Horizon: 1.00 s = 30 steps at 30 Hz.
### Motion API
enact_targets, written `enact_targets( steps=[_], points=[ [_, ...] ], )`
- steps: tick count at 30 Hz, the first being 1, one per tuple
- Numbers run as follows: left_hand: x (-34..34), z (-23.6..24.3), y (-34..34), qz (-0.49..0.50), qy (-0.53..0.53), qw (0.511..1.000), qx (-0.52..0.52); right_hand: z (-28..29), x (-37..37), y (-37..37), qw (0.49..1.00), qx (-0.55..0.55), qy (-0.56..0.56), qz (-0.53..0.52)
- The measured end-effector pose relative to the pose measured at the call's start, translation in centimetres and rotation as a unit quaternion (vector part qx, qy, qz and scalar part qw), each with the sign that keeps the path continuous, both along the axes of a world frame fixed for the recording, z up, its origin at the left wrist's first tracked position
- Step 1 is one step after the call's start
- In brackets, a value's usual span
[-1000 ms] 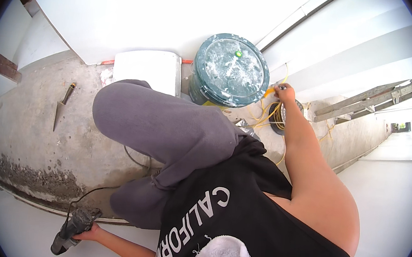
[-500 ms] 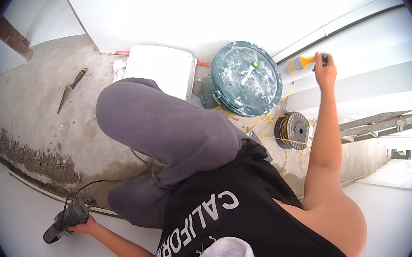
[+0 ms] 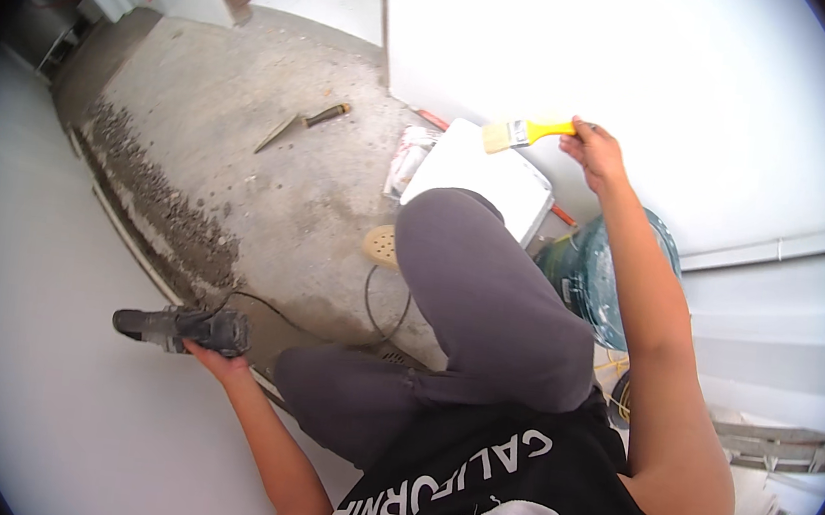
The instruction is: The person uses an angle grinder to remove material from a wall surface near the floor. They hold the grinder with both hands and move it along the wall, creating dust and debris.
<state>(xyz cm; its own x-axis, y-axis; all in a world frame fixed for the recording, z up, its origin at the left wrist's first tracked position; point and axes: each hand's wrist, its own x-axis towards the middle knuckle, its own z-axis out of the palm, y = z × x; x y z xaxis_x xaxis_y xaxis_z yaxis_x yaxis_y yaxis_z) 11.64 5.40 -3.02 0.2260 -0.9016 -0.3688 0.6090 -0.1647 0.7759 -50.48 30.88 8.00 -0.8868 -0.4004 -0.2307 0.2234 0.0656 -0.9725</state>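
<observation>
As it looks from where I stand, the flat, yellow-handled paintbrush (image 3: 526, 133) is raised in front of a white box-like object (image 3: 458, 162), near the pale wall (image 3: 605, 57). Work looks unfinished: both tools are in hand, the brush meets no surface that I can make out, and loose grit (image 3: 167, 197) lies along the foot of the left wall (image 3: 35, 218). The brush's long axis runs crosswise, bristles leftward and dipping slightly, handle toward the person's right hand (image 3: 599, 156), whose fingers pinch its end. Out to the left, the left hand (image 3: 218, 363) grips a dark corded power tool (image 3: 184, 329), its fingers mostly hidden. A pointed trowel (image 3: 306, 126) rests on the concrete floor (image 3: 319, 187), and a lidded green bucket (image 3: 582, 275) stands partly behind the right forearm (image 3: 639, 236).
</observation>
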Motion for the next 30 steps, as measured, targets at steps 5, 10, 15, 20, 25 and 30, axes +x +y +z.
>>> enact_targets(
  steps=[5, 10, 15, 20, 25, 30],
  points=[
    [0.1, 0.2, 0.3, -0.002, 0.006, 1.000, 0.007, -7.1, 2.1, -11.1, 0.990, 0.077, -0.118, 0.010],
    [1.5, -0.5, -0.3, -0.014, -0.026, 1.000, 0.006, -7.2, 0.4, -11.9, 0.903, 0.328, 0.268, 0.077],
    [2.3, -0.7, -1.0, -0.006, -0.041, 0.999, 0.012, 1.2, -4.0, 3.6, 0.909, 0.254, 0.300, 0.142],
    [1.5, -0.1, -1.0, 0.001, -0.058, 0.998, 0.014, 5.2, -1.9, 21.9, 0.869, 0.437, 0.226, -0.062],
    [0.3, 0.0, -1.2, -0.019, -0.023, 0.999, -0.012, -1.0, 3.7, 27.4, 0.798, 0.545, 0.248, -0.066],
    [1.3, -0.7, -1.5, -0.019, -0.065, 0.998, -0.016, -1.2, 4.3, 21.9, 0.974, 0.149, 0.149, -0.084]
  ],
)
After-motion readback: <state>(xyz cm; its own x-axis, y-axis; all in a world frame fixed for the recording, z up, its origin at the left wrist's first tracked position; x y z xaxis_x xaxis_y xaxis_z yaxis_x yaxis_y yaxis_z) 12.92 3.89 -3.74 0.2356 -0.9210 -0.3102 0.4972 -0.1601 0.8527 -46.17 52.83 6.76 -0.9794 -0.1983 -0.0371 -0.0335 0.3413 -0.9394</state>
